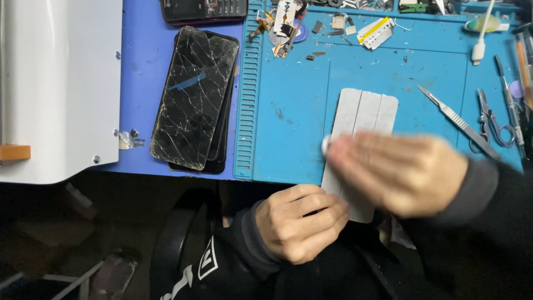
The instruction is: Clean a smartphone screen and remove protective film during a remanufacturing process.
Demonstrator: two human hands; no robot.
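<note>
The pale grey ribbed panel (361, 128) lies on the blue mat (288, 111), its long axis running from about 1 o'clock down to 7 o'clock, its near end overhanging the tabletop edge. The left hand (302, 222), fingers curled, grips that near end from 7 o'clock. The right hand (397, 172), blurred, lies flat and open across the panel's middle; it seems to press something small and white (326, 144).

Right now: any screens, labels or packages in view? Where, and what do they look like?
Cracked phone screens: stacked on the blue bench, left of the mat; black glass, rectangular, heavily shattered.
Keypad phone: top edge, above the stack; dark, mostly cut off.
White strip panel: on the blue mat, rounded, three pale bands, under the blurred right hand; left hand at its lower end.
</note>
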